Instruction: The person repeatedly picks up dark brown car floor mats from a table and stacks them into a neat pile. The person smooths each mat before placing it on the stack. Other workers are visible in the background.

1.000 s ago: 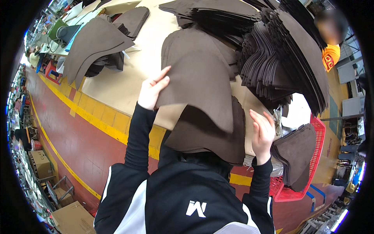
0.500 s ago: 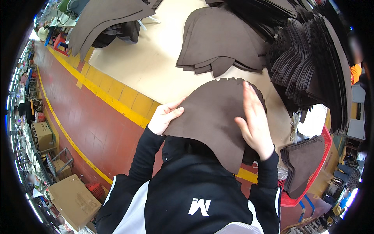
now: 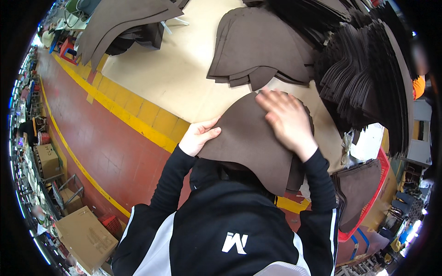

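A dark brown, bell-shaped sheet (image 3: 244, 138) lies in front of me, partly over the near edge of the pale table. My left hand (image 3: 200, 137) pinches its left corner, thumb on top. Across the far right part of the sheet lies my right hand (image 3: 289, 120), fingers stretched out and slightly blurred, covering some of the notched far edge. Another brown layer shows under the sheet at its lower right. Farther back on the table rests a fanned pile of similar brown pieces (image 3: 262, 43).
A tall, dense stack of brown pieces (image 3: 354, 73) stands at the right. Below it, a red basket (image 3: 383, 184) holds more cut pieces (image 3: 361, 193). More sheets (image 3: 124, 27) lie at the far left of the table (image 3: 156, 78). Cardboard boxes (image 3: 85, 239) stand across the red floor.
My right hand has slid left over the sheet and now lies slantwise across its far edge. The sheet's lower tip has shifted slightly up, while my left hand keeps its hold.
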`<control>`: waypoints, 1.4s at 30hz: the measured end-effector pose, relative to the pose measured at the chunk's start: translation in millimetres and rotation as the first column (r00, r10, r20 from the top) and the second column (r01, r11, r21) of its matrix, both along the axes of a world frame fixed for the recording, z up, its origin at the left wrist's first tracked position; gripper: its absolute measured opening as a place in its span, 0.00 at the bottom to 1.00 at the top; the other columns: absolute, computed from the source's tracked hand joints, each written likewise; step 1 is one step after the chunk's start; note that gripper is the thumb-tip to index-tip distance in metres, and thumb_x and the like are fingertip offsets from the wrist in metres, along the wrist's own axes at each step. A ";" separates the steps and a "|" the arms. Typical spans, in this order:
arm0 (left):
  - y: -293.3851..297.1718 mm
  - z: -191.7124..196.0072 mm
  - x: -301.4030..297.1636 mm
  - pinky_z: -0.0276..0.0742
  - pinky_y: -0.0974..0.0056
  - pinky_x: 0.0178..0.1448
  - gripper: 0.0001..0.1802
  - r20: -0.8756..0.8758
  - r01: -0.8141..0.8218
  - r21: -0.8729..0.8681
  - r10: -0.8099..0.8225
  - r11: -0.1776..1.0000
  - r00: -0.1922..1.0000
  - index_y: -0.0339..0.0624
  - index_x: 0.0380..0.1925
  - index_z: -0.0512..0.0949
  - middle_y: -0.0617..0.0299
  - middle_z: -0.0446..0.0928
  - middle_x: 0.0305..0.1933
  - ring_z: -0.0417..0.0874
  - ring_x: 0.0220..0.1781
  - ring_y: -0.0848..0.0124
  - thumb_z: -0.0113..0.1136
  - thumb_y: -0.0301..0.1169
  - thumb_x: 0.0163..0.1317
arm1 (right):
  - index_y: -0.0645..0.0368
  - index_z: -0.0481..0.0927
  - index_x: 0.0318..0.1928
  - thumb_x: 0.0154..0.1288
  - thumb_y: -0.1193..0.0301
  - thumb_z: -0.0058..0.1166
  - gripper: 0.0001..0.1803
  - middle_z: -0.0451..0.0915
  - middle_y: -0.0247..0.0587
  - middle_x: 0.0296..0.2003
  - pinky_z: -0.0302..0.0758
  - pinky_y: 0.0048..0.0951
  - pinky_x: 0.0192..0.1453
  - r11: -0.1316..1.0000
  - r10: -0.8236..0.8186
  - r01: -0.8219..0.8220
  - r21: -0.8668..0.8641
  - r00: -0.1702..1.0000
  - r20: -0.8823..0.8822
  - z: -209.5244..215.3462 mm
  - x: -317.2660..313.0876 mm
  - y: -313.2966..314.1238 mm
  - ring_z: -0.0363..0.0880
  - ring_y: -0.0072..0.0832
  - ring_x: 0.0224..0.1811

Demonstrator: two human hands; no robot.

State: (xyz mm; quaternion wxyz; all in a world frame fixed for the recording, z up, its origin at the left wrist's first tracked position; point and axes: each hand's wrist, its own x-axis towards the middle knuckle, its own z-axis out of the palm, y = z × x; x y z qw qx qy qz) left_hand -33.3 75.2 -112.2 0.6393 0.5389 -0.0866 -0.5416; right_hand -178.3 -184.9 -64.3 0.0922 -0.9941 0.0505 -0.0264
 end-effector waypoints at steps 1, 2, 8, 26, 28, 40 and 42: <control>-2.3 2.2 1.3 0.68 0.70 0.69 0.30 -0.009 0.009 -0.004 -0.009 1.000 1.000 0.27 0.69 0.66 0.58 0.75 0.64 0.75 0.62 0.77 0.61 0.27 0.70 | 0.40 0.67 0.72 0.78 0.54 0.36 0.26 0.63 0.34 0.75 0.55 0.47 0.79 0.994 -0.109 0.109 -0.013 0.993 -0.042 -3.5 0.1 -17.4 0.61 0.40 0.76; -4.2 4.1 1.7 0.68 0.70 0.68 0.30 -0.001 0.013 0.005 -0.013 1.000 1.000 0.27 0.69 0.66 0.58 0.76 0.64 0.75 0.62 0.77 0.61 0.27 0.70 | 0.41 0.65 0.74 0.79 0.54 0.36 0.27 0.62 0.35 0.75 0.56 0.50 0.78 0.976 -0.199 0.199 0.090 0.980 -0.005 -9.4 -1.6 -37.5 0.57 0.41 0.78; -3.3 11.0 2.5 0.69 0.69 0.68 0.30 -0.018 -0.018 -0.035 0.018 0.999 1.000 0.28 0.69 0.66 0.58 0.76 0.63 0.76 0.61 0.77 0.61 0.27 0.71 | 0.43 0.64 0.75 0.76 0.54 0.45 0.30 0.55 0.37 0.78 0.54 0.53 0.79 0.980 -0.163 0.175 -0.097 0.980 0.118 14.4 -16.2 -14.2 0.53 0.42 0.80; -51.9 79.1 38.8 0.63 0.67 0.72 0.27 0.430 0.007 -0.231 0.096 0.973 0.898 0.32 0.68 0.70 0.57 0.75 0.67 0.72 0.67 0.73 0.56 0.34 0.74 | 0.57 0.74 0.67 0.78 0.61 0.44 0.23 0.67 0.49 0.71 0.61 0.43 0.76 0.825 -0.520 0.437 0.357 0.836 0.178 16.6 -138.8 -8.0 0.65 0.49 0.73; -75.5 82.5 64.8 0.60 0.66 0.74 0.27 0.476 -0.026 -0.349 0.201 0.937 0.856 0.30 0.67 0.70 0.56 0.73 0.68 0.70 0.69 0.71 0.56 0.35 0.73 | 0.58 0.75 0.66 0.76 0.64 0.47 0.22 0.68 0.49 0.71 0.62 0.43 0.74 0.838 -0.508 0.436 0.328 0.843 0.179 20.0 -141.6 -1.9 0.66 0.49 0.72; -50.3 4.7 39.6 0.65 0.57 0.74 0.25 0.863 -0.102 -0.042 0.088 0.994 0.498 0.37 0.68 0.69 0.50 0.69 0.71 0.69 0.73 0.58 0.54 0.31 0.73 | 0.37 0.69 0.71 0.71 0.54 0.52 0.29 0.67 0.27 0.73 0.58 0.44 0.78 0.963 0.142 -0.128 0.236 0.989 -0.043 9.4 -76.4 70.6 0.63 0.30 0.75; -33.9 -13.5 0.5 0.57 0.49 0.77 0.27 0.966 -0.037 0.185 -0.175 0.982 0.190 0.42 0.66 0.71 0.47 0.66 0.73 0.59 0.78 0.47 0.61 0.37 0.69 | 0.36 0.70 0.71 0.71 0.56 0.51 0.28 0.67 0.26 0.72 0.56 0.45 0.78 0.988 0.039 -0.039 0.147 0.999 0.004 3.9 -60.2 52.0 0.63 0.30 0.75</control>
